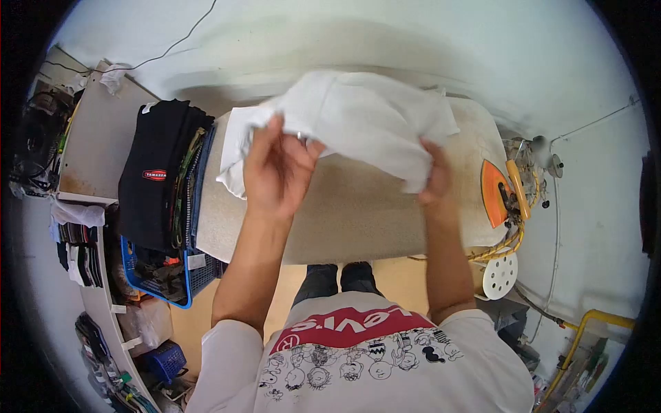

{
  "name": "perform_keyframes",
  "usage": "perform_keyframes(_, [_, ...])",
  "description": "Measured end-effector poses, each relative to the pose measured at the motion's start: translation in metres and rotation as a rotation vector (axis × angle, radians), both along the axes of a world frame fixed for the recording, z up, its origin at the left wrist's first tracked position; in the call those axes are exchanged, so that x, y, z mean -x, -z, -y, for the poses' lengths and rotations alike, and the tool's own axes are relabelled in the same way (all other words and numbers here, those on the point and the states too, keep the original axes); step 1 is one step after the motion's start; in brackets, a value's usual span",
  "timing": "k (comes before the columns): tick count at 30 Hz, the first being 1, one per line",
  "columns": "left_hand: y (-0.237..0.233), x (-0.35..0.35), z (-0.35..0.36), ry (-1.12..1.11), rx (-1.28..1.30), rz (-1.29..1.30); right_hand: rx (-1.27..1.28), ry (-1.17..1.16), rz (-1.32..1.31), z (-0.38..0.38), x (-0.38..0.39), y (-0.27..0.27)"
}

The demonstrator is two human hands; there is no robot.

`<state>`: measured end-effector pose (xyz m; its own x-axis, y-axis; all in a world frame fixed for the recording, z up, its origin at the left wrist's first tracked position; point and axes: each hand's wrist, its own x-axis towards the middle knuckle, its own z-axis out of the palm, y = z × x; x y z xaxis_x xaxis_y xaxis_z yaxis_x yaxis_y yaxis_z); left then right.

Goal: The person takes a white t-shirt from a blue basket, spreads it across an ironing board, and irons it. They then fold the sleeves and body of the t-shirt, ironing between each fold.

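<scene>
A white garment [365, 110] is raised above the padded ironing board [344, 213], smeared by motion; its exact kind cannot be made out. At its right lower corner my right hand [436, 172] is closed on the fabric, fingers blurred. My left hand [281, 168] is at the garment's left lower edge, palm turned up, thumb and fingers apart; some fingertips are hidden at the cloth. More white fabric [233, 148] lies flat on the board's left end, beneath the raised part.
An orange-soled iron [493, 194] with a wooden handle rests at the board's right end, its yellow cord [506, 248] trailing below. Folded dark clothes [155, 172] are stacked on the left, above a blue basket [189, 279]. A wall [289, 34] stands behind the board.
</scene>
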<state>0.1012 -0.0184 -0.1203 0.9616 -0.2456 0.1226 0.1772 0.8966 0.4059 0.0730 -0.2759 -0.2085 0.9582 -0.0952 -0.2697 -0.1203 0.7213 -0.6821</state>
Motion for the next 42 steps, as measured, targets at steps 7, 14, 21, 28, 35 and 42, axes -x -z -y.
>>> perform_keyframes(7, [0.168,0.103,0.005,0.066,-0.599,-0.527,1.152,0.144,-0.423,0.119,0.104,0.034])
perform_keyframes(14, [0.188,0.12,-0.005,0.0,-0.842,-0.552,1.483,0.129,-0.052,0.069,0.17,0.111])
perform_keyframes(21, [0.182,0.123,-0.004,-0.092,-0.879,-0.542,1.658,-0.101,-0.047,0.052,0.172,0.099])
perform_keyframes(28, [0.195,0.143,-0.018,-0.507,-1.461,-0.248,1.399,-0.252,-0.04,0.078,0.144,0.087])
perform_keyframes(35, [0.181,0.159,0.103,-0.132,-1.774,0.92,1.764,-0.002,0.547,0.059,0.057,0.085])
perform_keyframes(42, [0.194,0.172,0.115,0.029,-1.699,1.057,1.398,-0.403,0.069,0.1,0.049,0.089])
